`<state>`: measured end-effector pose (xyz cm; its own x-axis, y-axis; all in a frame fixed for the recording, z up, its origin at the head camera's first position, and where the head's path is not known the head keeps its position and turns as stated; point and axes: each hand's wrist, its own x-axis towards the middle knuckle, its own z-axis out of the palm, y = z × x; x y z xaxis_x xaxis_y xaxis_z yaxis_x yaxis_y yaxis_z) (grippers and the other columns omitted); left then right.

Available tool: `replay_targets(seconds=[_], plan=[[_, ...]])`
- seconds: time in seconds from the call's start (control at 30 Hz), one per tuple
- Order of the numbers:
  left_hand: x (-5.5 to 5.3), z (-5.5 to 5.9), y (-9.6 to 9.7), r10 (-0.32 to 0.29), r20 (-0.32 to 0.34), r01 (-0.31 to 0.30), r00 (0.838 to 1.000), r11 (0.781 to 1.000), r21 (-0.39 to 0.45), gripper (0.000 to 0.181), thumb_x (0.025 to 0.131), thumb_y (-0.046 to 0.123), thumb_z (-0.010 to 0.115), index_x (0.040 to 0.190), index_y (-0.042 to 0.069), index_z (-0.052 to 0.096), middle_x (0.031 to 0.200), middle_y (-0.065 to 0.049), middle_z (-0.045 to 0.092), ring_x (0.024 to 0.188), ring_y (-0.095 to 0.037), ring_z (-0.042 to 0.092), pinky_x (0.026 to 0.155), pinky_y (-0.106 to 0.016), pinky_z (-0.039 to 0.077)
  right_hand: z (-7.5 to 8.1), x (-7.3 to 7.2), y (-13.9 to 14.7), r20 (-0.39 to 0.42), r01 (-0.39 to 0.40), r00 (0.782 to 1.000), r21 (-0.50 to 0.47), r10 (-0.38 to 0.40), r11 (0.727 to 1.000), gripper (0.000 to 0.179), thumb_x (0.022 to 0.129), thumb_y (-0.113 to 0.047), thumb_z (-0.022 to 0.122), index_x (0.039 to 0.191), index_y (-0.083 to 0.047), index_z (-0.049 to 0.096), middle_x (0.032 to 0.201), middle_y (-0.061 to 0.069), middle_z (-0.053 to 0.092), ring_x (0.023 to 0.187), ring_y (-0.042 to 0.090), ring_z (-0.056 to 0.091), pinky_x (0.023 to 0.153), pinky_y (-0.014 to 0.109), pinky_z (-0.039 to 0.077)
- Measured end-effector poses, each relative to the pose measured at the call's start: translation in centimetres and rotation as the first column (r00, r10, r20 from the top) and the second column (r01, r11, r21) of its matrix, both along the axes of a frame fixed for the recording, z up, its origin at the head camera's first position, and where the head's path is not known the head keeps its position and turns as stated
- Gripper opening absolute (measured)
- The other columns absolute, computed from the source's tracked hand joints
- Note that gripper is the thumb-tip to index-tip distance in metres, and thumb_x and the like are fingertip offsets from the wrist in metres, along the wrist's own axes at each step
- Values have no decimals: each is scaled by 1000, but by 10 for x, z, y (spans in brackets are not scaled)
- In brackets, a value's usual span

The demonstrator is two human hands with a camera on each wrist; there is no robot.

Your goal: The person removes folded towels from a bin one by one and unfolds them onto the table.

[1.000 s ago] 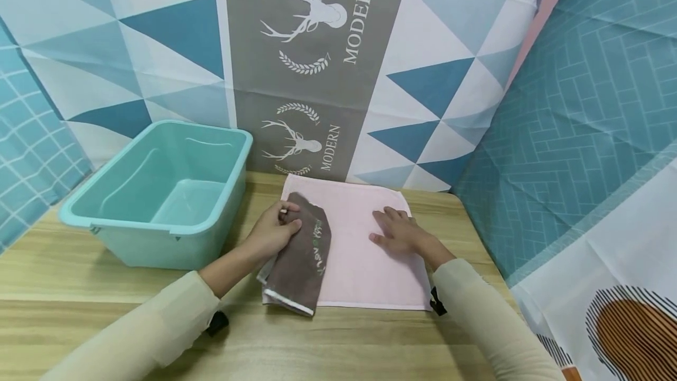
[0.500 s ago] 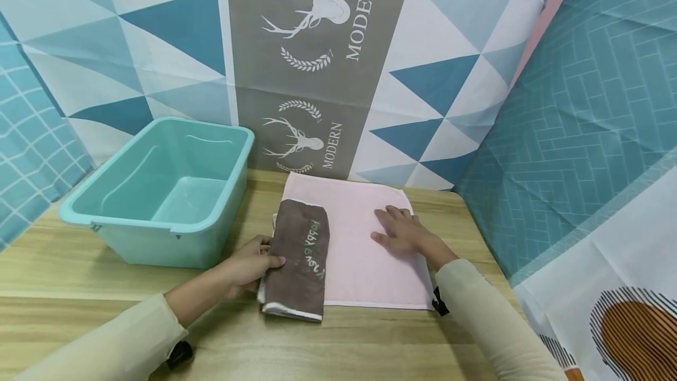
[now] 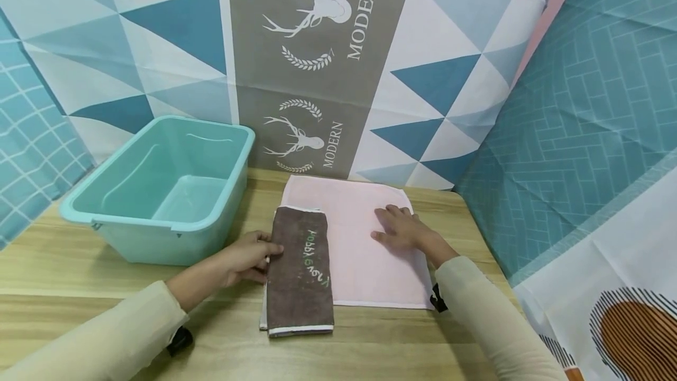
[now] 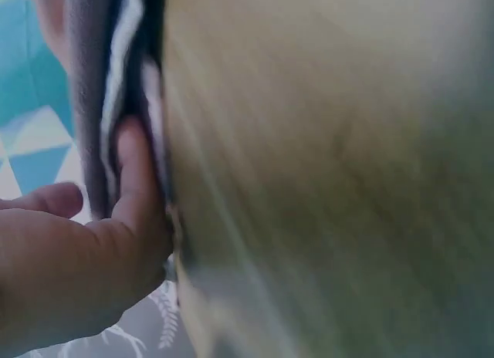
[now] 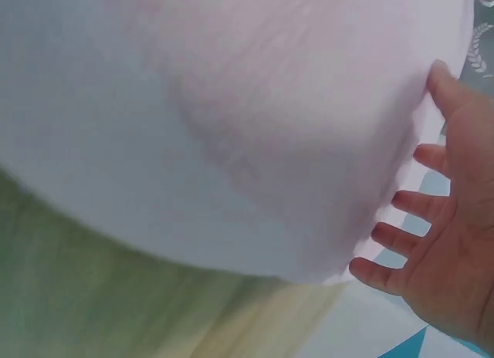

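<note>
A folded brown towel [image 3: 300,275] with white edging and stitched lettering lies over the left part of a pink towel [image 3: 351,263]. My left hand [image 3: 244,258] pinches the brown towel's left edge, thumb on top and other fingers under it. Seen from the left wrist, a finger goes in between the brown cloth's layers [image 4: 89,103], while the thumb stays on the outer side. My right hand [image 3: 401,229] rests on the right side of the pink towel. Its fingers are spread, and in the right wrist view the fingertips [image 5: 440,76] touch the pink cloth.
A teal plastic tub [image 3: 182,225] with nothing in it stands on the left of the wooden table [image 3: 391,346]. Patterned cloth hangings [image 3: 296,87] rise behind the table and at both sides. Bare wood shows in front of the towels.
My left hand has slid from the brown towel's upper left corner down to its left side. The brown towel has straightened and shifted toward me. My right hand stays in place.
</note>
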<state>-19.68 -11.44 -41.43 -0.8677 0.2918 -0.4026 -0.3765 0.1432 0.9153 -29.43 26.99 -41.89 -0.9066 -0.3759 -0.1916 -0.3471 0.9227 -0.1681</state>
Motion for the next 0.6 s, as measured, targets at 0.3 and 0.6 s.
replay_targets(seconds=[0.3, 0.6], plan=[[-6, -4, 1, 36, -93, -32, 995, 998, 48, 57, 100, 3, 56, 149, -4, 26, 121, -20, 57, 82, -21, 65, 66, -35, 55, 7, 18, -48, -199, -156, 968, 17, 156, 988, 67, 100, -43, 63, 154, -10, 43, 148, 17, 51, 134, 40, 48, 105, 60, 42], [-5, -2, 0, 11, -141, -5, 990, 999, 39, 61, 100, -3, 57, 153, -3, 27, 125, -23, 50, 90, -23, 60, 69, -37, 55, -1, 58, -108, -61, -92, 996, -454, 73, 886, 66, 100, -29, 66, 152, 2, 39, 114, 13, 65, 86, 15, 66, 75, 33, 56]])
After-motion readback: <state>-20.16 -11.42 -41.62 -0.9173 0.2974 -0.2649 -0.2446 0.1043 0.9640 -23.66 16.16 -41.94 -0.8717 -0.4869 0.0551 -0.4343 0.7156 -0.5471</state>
